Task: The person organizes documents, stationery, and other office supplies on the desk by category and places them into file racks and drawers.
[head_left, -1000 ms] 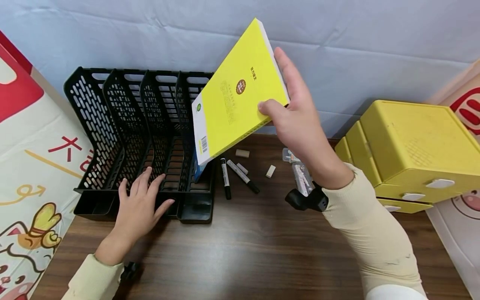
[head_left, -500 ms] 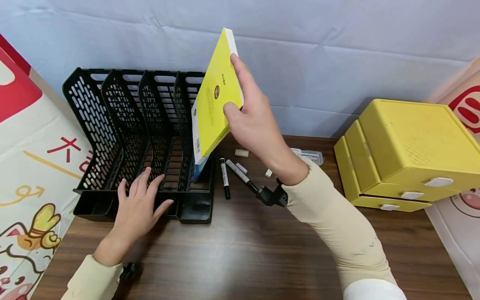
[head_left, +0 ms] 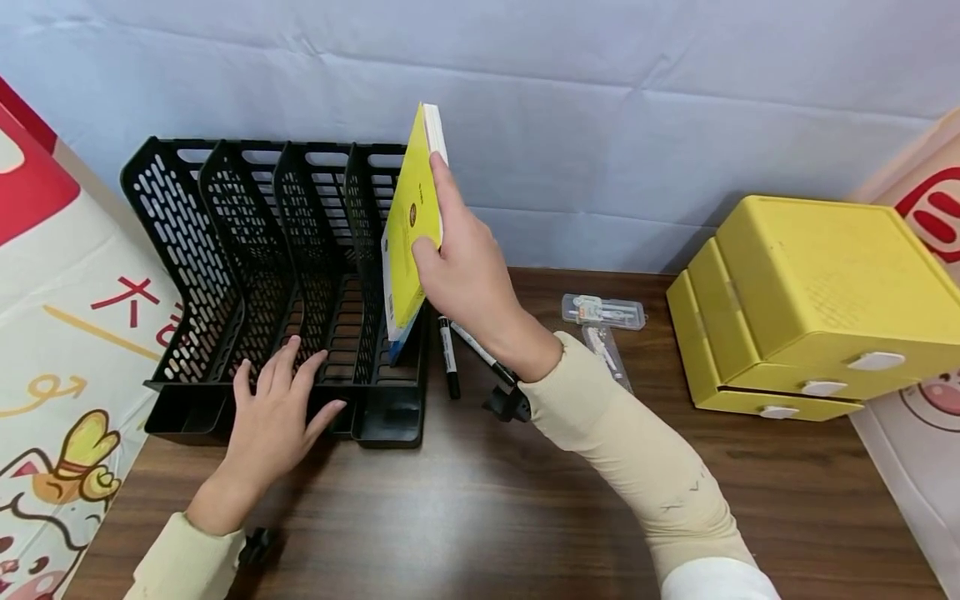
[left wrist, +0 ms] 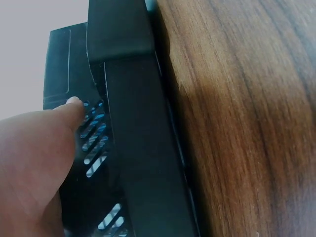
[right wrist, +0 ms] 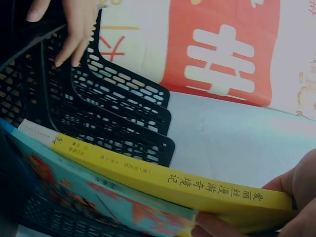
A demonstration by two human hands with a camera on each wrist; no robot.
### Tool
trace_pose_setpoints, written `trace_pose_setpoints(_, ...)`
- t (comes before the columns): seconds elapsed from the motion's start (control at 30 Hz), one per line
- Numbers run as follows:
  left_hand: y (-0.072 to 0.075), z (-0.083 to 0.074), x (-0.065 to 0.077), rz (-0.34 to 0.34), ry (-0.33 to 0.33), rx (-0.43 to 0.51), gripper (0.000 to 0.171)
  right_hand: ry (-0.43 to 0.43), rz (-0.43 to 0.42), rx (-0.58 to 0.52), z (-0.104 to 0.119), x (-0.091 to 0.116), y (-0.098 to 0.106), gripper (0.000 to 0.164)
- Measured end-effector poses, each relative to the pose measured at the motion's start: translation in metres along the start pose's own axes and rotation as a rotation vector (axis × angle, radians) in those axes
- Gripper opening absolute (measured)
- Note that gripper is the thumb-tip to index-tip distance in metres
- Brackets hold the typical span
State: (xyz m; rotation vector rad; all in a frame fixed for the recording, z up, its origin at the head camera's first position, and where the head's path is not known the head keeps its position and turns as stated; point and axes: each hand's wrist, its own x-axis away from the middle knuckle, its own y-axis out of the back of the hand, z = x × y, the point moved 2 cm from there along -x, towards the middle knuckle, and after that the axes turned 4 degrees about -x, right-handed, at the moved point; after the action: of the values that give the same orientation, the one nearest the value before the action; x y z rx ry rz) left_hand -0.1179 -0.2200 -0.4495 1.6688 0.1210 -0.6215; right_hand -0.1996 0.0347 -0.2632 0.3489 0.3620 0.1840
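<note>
A black desk file rack [head_left: 255,242] with upright dividers stands at the back left. My right hand [head_left: 468,275] grips a thick yellow book [head_left: 412,187] by its edge, thumb on the cover. The book leans, its lower end inside the rack's rightmost compartment. Against it lies a teal illustrated book [right wrist: 98,192], mostly hidden in the head view; I cannot tell whether the hand holds that one too. My left hand [head_left: 273,400] rests on the rack's front edge with fingers spread, and its thumb [left wrist: 71,111] touches the black plastic.
Two black-and-white markers [head_left: 450,358] lie right of the rack, one partly under the right wrist. Farther right are a clear plastic case [head_left: 603,312] and a clear packet [head_left: 607,354]. A yellow drawer box [head_left: 817,292] stands at the right.
My right hand has moved left and down with the yellow book, which has turned more edge-on and sunk lower into the rack's right compartment. The left hand stays where it was.
</note>
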Motion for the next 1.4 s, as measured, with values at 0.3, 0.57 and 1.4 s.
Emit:
trace_pose_setpoints(0.3, 0.001, 0.000, -0.001, -0.003, 0.002, 0.004, 0.085, 0.087, -0.046, 0.210, -0.021, -0.006, -0.018, 0.076)
trace_pose_setpoints(0.57, -0.001, -0.001, -0.001, -0.002, -0.005, 0.004, 0.085, 0.089, -0.071, 0.340, -0.034, -0.001, -0.031, 0.068)
trace_pose_setpoints(1.4, 0.000, 0.000, 0.000, -0.007, 0.013, 0.008, 0.085, 0.249, 0.366, 0.750, -0.040, 0.021, -0.028, 0.084)
